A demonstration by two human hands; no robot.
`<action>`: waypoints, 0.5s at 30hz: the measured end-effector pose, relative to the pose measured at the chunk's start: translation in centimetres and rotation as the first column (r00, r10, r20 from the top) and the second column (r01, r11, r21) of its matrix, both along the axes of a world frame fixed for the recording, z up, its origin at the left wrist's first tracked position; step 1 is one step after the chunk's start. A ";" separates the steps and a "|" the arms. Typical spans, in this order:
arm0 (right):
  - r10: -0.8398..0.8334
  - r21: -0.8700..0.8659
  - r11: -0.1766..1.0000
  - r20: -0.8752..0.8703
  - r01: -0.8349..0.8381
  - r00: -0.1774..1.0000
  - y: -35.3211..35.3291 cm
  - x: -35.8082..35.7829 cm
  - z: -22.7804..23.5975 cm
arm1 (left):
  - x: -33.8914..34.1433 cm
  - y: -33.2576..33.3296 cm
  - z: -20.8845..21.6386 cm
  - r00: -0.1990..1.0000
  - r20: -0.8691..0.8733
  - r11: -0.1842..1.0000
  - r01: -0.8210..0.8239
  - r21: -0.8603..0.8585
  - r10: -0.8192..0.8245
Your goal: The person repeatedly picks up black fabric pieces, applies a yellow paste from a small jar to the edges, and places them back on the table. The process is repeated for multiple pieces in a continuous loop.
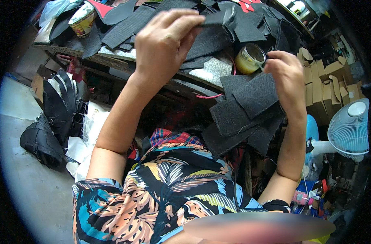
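My left hand [169, 38] is raised over the workbench, fingers closed on a dark piece of material [218, 18]; its far end is blurred. Beside a clear jar [250, 59] holding a yellowish, glue-like substance is my right hand [285, 69]. Its fingers are pinched together at the jar's right side. A thin pale bit shows between those fingers and the jar, too small to name. Just below the jar, several black textured sheets [246, 105] lie overlapping, hanging out from the bench toward my body.
More black cut pieces [128, 28] cover the bench [212, 71]. A patterned tub [81, 22] stands at its left end. Black shoe-like parts [43, 138] sit on the floor at left. On the right are open cardboard boxes [321, 81] and a white fan [350, 128].
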State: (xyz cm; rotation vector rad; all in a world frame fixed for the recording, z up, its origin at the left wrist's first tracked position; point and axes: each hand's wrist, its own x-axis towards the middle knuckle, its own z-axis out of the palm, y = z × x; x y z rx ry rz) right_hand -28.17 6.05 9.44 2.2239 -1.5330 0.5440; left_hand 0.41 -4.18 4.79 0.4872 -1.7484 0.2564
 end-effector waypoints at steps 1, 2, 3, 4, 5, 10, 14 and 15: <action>0.056 -0.094 0.994 0.088 -0.047 0.995 0.6 0.3 0.7 | 0.4 0.2 1.3 0.999 -0.040 0.995 -0.036 -0.092 0.032; 0.118 -0.189 0.978 0.172 -0.085 0.978 1.1 0.7 1.4 | 1.1 1.5 1.9 0.998 -0.044 0.999 -0.034 -0.010 0.034; 0.176 -0.260 0.959 0.237 -0.112 0.955 1.5 1.0 2.0 | 1.4 2.5 2.4 0.992 -0.120 0.995 0.059 0.081 -0.049; 0.240 -0.287 0.946 0.308 -0.150 0.921 2.0 1.6 2.1 | 1.3 3.2 2.6 0.966 -0.225 0.968 0.172 0.180 -0.130; 0.280 -0.301 0.939 0.394 -0.164 0.876 2.6 2.2 2.3 | 1.0 3.9 2.6 0.927 -0.317 0.911 0.297 0.287 -0.202; 0.325 -0.139 0.945 0.502 -0.296 0.802 3.0 6.4 -0.6 | -2.3 5.2 0.3 0.824 -0.460 0.577 0.562 0.593 -0.330; 0.284 0.016 0.935 0.563 -0.354 0.776 1.6 8.6 -3.6 | -4.0 5.6 -2.1 0.729 -0.501 0.442 0.683 0.582 -0.467; 0.255 0.018 0.938 0.638 -0.345 0.726 1.5 8.6 -4.0 | -3.9 5.3 -2.4 0.733 -0.503 0.399 0.675 0.621 -0.458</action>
